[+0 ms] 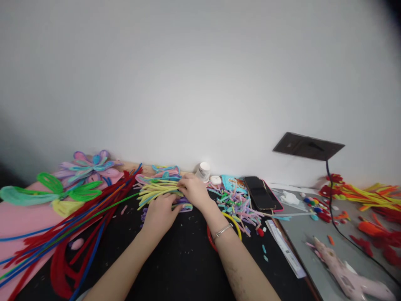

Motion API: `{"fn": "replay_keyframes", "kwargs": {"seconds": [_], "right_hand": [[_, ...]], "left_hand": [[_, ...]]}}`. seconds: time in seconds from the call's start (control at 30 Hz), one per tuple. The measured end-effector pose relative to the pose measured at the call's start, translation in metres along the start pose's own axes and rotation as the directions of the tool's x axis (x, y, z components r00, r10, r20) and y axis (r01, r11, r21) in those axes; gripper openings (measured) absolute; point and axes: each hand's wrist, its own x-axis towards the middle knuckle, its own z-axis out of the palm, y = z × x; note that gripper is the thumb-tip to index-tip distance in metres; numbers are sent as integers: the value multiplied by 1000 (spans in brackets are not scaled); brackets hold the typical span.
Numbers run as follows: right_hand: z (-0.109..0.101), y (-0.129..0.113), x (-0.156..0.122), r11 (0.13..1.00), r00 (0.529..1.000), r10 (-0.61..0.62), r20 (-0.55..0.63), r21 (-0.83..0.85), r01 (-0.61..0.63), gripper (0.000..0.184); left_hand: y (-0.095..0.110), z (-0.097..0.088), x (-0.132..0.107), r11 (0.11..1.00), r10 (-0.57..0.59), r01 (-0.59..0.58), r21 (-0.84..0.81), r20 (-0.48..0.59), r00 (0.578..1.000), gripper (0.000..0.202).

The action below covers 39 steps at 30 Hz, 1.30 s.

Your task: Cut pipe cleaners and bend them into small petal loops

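My feed shows both hands close together in the middle of the black worktop [175, 263], nearly touching. The right hand [194, 191] has its fingers curled shut on the near ends of a bunch of yellow pipe cleaners [153, 190], which fan out to the left from that grip and lie flat. The left hand [161, 214] sits palm down just in front of the bunch. Its fingertips point toward a purple loop [185, 206] tucked under both hands, and I honestly can't tell whether it's gripping anything or just resting. There's a silver bracelet [223, 230] on the right wrist, with a yellow ring [237, 226] and a red ring [209, 239] lying under that forearm. Just right of the hands is a pile of cut scraps [234, 202] in pastel colours, then a phone [261, 192], and a small white cup [203, 171] stands by the wall behind the right hand. To the left, a long spread of red, blue and green pipe cleaners [78, 221] runs diagonally, partly over a pink sheet [19, 219] that carries a green flower shape [50, 190] and a purple flower shape [89, 165]. Far right is a grey mat [316, 234] with a pink glue gun [347, 276], a black cable [338, 228], some pompoms [315, 205] and a heap of red and orange pipe cleaners [369, 194].
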Motion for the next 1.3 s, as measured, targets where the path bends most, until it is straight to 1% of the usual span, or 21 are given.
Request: {"fn": "replay_keyframes", "kwargs": {"seconds": [0.1, 0.2, 0.3, 0.37, 0.43, 0.47, 0.53, 0.57, 0.63, 0.7, 0.73, 0.77, 0.8, 0.83, 0.9, 0.97, 1.07, 1.13, 1.2, 1.27, 1.3], "right_hand": [[-13, 6, 1, 998, 1000, -18, -7, 62, 19, 8], [-29, 8, 2, 975, 999, -5, 54, 223, -8, 9], [-48, 7, 0, 899, 993, 27, 115, 433, -74, 15], [-62, 6, -3, 844, 989, 72, 132, 521, -131, 18], [-72, 6, -6, 789, 980, 122, 154, 585, -190, 19], [-75, 7, -7, 758, 975, 140, 170, 616, -216, 19], [-75, 9, -10, 693, 966, 160, 202, 674, -256, 17], [-72, 10, -11, 667, 962, 166, 218, 693, -273, 16], [-64, 11, -13, 634, 952, 160, 261, 712, -302, 13], [-54, 11, -15, 615, 934, 104, 343, 716, -332, 8], [-50, 11, -16, 607, 919, 65, 390, 715, -347, 7], [-47, 11, -16, 608, 905, 30, 424, 711, -353, 8], [-45, 11, -16, 617, 898, 5, 441, 705, -349, 10], [-43, 12, -16, 638, 900, -6, 437, 694, -333, 12], [-44, 13, -16, 695, 926, 3, 379, 665, -275, 14], [-46, 14, -16, 733, 950, 19, 312, 642, -225, 17], [-54, 16, -16, 745, 967, 59, 249, 633, -208, 19], [-61, 18, -17, 728, 971, 124, 204, 647, -229, 18], [-69, 21, -20, 686, 967, 189, 171, 682, -255, 17], [-77, 24, -23, 630, 959, 219, 182, 724, -281, 18], [-81, 25, -24, 607, 955, 222, 197, 739, -294, 18]], "left_hand": [[0, 0, 0, 999, -40, 40, -25, -5, 999, 19], [1, -1, 0, 997, -76, 75, -34, -30, 997, 24], [2, -1, 0, 996, -59, 53, -67, -96, 994, 29], [4, -3, 1, 993, -47, 28, -119, -157, 987, 30], [8, -6, 1, 978, -56, 15, -209, -191, 980, 31], [10, -7, 2, 959, -73, 17, -282, -188, 979, 31], [15, -9, 2, 875, -129, 43, -483, -147, 981, 31], [17, -10, 2, 802, -165, 68, -594, -110, 980, 30], [20, -9, 2, 603, -238, 123, -788, -30, 971, 29], [21, -6, 2, 416, -302, 159, -895, 28, 953, 28], [20, -5, 2, 351, -328, 168, -921, 48, 943, 29], [19, -3, 2, 307, -351, 176, -935, 61, 934, 30], [19, -2, 2, 286, -368, 186, -940, 71, 927, 30], [18, -1, 2, 281, -378, 196, -939, 79, 922, 31], [17, 0, 1, 304, -380, 214, -928, 88, 921, 32], [17, -1, 1, 356, -372, 220, -908, 78, 925, 32], [17, -5, 1, 443, -373, 217, -870, 41, 927, 34], [15, -8, 1, 492, -397, 228, -841, 16, 918, 35], [13, -10, 2, 524, -424, 240, -817, -6, 905, 36], [10, -11, 3, 525, -449, 242, -816, -24, 893, 36], [10, -12, 3, 511, -458, 239, -826, -26, 889, 36]]}}
